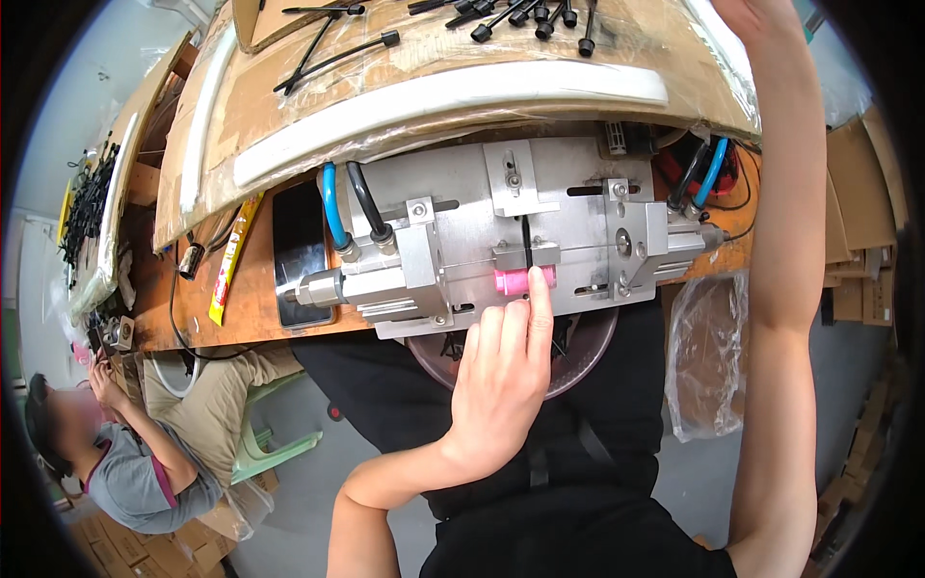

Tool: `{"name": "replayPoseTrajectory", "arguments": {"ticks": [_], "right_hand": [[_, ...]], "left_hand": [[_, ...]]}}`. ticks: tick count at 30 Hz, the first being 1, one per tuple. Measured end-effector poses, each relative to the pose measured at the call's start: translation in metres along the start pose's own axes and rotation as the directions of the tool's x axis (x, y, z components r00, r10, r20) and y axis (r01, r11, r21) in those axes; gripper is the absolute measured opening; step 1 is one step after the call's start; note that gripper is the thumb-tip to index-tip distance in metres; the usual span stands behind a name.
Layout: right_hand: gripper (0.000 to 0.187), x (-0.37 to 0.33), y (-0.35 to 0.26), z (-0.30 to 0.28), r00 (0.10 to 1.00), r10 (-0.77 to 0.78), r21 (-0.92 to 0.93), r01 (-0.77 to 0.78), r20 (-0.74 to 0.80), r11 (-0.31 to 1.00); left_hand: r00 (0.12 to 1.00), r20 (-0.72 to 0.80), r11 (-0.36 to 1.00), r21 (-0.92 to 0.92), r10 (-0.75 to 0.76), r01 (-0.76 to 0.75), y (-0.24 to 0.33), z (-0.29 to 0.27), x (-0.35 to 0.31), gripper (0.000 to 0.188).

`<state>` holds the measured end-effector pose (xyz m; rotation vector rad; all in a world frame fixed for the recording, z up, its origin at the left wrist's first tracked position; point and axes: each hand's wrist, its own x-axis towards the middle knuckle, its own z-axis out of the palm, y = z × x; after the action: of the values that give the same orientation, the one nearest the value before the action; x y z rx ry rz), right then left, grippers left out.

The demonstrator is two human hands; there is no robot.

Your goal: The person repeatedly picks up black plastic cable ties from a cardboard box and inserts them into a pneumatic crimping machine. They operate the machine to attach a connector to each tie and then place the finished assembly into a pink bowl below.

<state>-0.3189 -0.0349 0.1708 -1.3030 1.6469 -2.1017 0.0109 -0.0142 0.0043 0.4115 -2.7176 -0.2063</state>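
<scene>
A metal fixture (472, 231) with a pneumatic cylinder at each side lies across the bench edge. At its middle a thin black rod (527, 241) sits in the slot of a small metal block. A pink-wrapped piece (511, 280) lies at the near side of that block. My left hand (501, 376) reaches up from below, index finger stretched onto the pink piece at the rod's near end. Its other fingers are loosely bent, with nothing seen in them. My right hand (756, 12) is at the upper edge, beside the cardboard; its fingers are cut off from view.
Black rods with thick ends (520, 19) lie on the raised cardboard (434, 63), edged with white foam. Below the fixture, a purplish bowl (578, 371) holds black pieces. A phone (301, 246) and yellow packet (231, 265) lie left. Another person (145, 462) sits at far left.
</scene>
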Motion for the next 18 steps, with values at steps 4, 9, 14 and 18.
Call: {"name": "replayPoseTrajectory", "arguments": {"ticks": [4,9,14,18], "right_hand": [[0.014,-0.025,-0.003,-0.018,0.992,-0.122,0.068,0.123,-0.030,0.990],[0.014,-0.026,0.004,-0.062,0.992,0.063,-0.218,-0.087,-0.111,0.972],[0.019,-0.025,0.032,-0.102,0.969,0.166,-0.679,-0.248,-0.185,0.691],[0.021,-0.049,0.023,-0.025,0.987,-0.137,-0.906,0.131,0.082,0.403]], "left_hand": [[1.000,0.030,0.999,-0.046,-0.007,0.009,-0.001,-0.001,-0.001,0.073],[0.997,0.077,0.994,-0.101,-0.030,0.038,-0.001,-0.017,0.005,0.068],[0.968,-0.217,0.984,-0.099,0.124,-0.149,-0.055,-0.061,0.091,0.046],[0.948,-0.299,0.990,0.053,-0.108,0.130,-0.140,-0.075,0.151,0.029]]}}
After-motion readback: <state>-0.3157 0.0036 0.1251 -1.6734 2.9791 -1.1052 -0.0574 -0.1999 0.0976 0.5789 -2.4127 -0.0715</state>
